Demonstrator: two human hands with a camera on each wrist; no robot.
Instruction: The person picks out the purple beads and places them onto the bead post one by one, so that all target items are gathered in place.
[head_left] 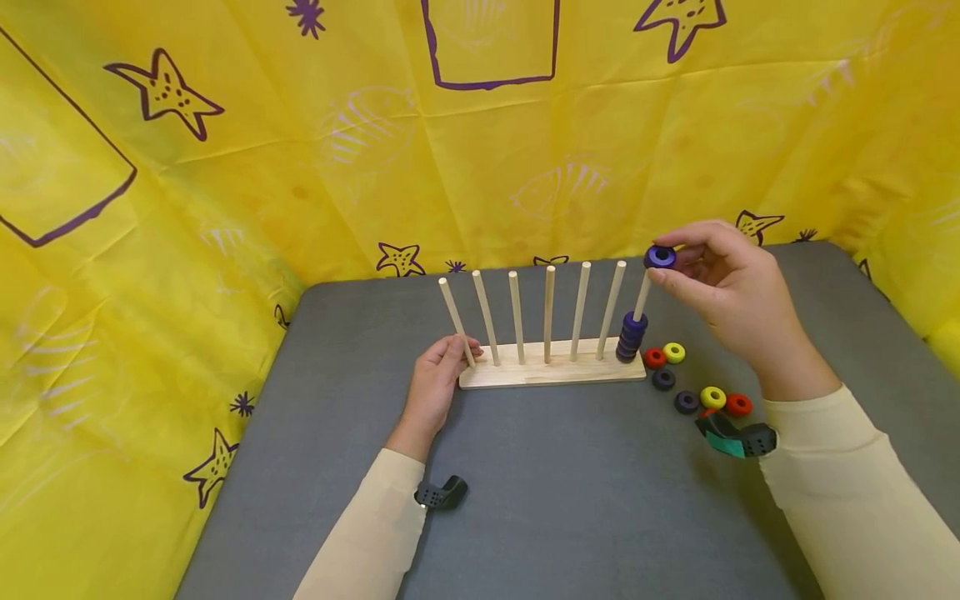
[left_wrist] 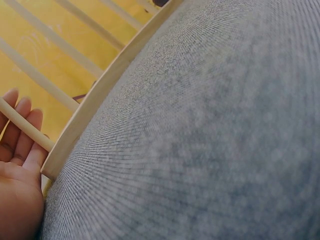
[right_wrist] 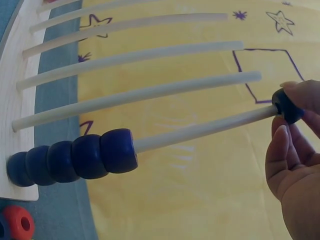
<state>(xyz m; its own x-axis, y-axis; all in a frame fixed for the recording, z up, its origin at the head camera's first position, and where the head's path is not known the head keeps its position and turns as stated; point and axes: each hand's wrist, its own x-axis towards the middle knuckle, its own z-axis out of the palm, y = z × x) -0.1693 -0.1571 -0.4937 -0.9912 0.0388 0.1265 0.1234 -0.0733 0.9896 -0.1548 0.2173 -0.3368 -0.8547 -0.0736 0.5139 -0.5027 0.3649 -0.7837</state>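
Note:
My right hand (head_left: 731, 287) pinches a dark blue wooden bead (head_left: 661, 257) between thumb and fingers at the top of the rightmost peg (head_left: 642, 298). In the right wrist view, the peg's tip meets the held bead (right_wrist: 287, 106). Several blue beads (right_wrist: 80, 157) are stacked against the base on that same peg. The pale wooden base (head_left: 551, 375) carries a row of upright pegs. At its left end, my left hand (head_left: 435, 379) holds the stand, with fingers behind the leftmost peg (head_left: 456, 321). The left wrist view shows these fingers (left_wrist: 22, 132) beside the base's end.
Loose beads lie right of the base: red beads (head_left: 738, 405), yellow beads (head_left: 712, 397) and dark beads (head_left: 686, 402). The grey tabletop (head_left: 540, 483) extends in front. A yellow patterned cloth (head_left: 480, 167) hangs behind and at the sides.

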